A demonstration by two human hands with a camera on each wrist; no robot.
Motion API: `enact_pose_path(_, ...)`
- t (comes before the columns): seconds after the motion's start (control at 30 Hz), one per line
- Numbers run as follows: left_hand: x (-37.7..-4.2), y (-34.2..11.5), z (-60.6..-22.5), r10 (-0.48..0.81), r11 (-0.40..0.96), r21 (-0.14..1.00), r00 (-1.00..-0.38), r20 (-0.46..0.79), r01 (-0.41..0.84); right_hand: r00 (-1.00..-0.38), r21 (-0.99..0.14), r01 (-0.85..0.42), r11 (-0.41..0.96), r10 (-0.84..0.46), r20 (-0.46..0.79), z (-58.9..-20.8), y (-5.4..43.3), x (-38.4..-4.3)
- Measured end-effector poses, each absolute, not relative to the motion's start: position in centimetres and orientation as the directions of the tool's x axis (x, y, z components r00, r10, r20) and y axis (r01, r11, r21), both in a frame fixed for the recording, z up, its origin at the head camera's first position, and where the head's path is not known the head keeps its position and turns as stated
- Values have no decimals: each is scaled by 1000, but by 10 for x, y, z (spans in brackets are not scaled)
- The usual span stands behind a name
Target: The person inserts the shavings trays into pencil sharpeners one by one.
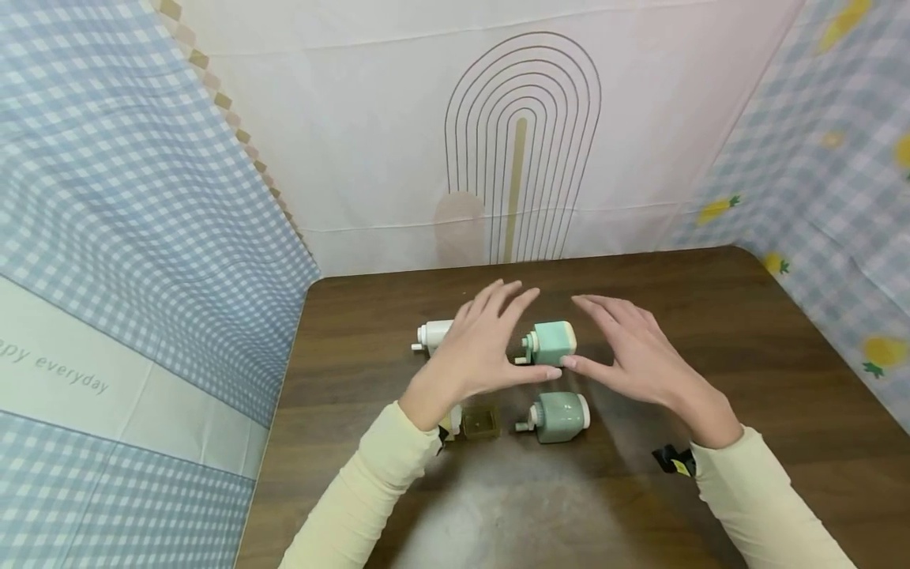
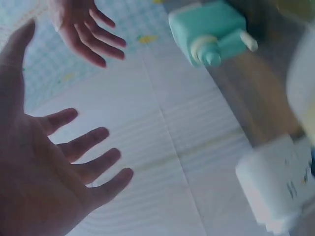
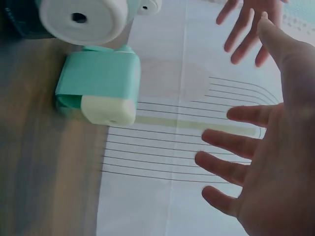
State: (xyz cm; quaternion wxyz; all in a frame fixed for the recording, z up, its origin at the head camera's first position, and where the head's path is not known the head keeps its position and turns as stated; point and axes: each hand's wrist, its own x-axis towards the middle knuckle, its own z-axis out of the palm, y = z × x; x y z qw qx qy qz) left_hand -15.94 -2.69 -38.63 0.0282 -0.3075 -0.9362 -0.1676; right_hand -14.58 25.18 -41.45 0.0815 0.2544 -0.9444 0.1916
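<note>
Both hands hover above the table with fingers spread and nothing held. My left hand [image 1: 472,348] and right hand [image 1: 643,356] face each other across a mint-green crank pencil sharpener [image 1: 554,341], whose crank points left. In the head view the right thumb overlaps its corner; whether they touch I cannot tell. Nearer to me lies a darker green pencil sharpener [image 1: 563,417]. A white pencil sharpener [image 1: 435,333] is partly hidden behind my left hand. Below my left wrist shows a brownish see-through box-shaped part [image 1: 480,422] beside a mostly covered pale piece.
The brown wooden table [image 1: 341,490] ends at a white hanging cloth [image 1: 370,158] with an arch print. Checked cloths hang at the left [image 1: 178,197] and right [image 1: 839,197]. A small black-and-yellow object [image 1: 675,460] shows by the right sleeve.
</note>
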Motion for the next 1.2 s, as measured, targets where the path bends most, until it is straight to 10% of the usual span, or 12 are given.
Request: enact_pose_path(1.2, -165, -82, -410, 459, 844, 292, -887, 40, 450, -824, -220, -563, 796, -523, 219, -426, 191, -169)
